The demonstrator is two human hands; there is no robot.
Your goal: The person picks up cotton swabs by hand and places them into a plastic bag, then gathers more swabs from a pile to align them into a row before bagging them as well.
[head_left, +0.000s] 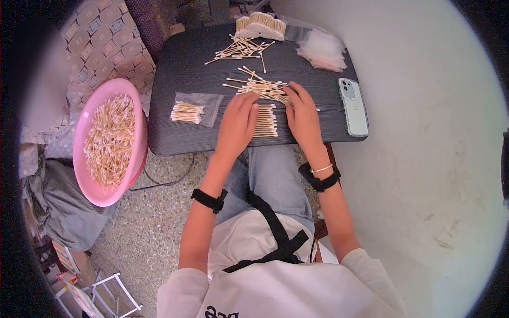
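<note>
On the black table lies a neat row of cotton swabs point(266, 121), set side by side. My left hand point(236, 124) rests at the row's left edge, its fingers stretched forward and close together. To the right of the row is my right hand point(305, 119), with thumb and fingers apart and fingertips touching a loose pile of cotton swabs point(262, 89). Neither hand visibly grips a swab; the tips of some fingers are partly hidden. A clear bag with cotton swabs point(187, 112) lies left of my left hand.
A pink tub point(139, 159) full of loose swabs stands left of the table point(175, 69). Farther back are scattered swabs point(241, 49), stacked swab bundles point(261, 25) and clear plastic bags point(322, 49). A phone point(353, 107) lies near the right edge, beside a wall point(424, 132).
</note>
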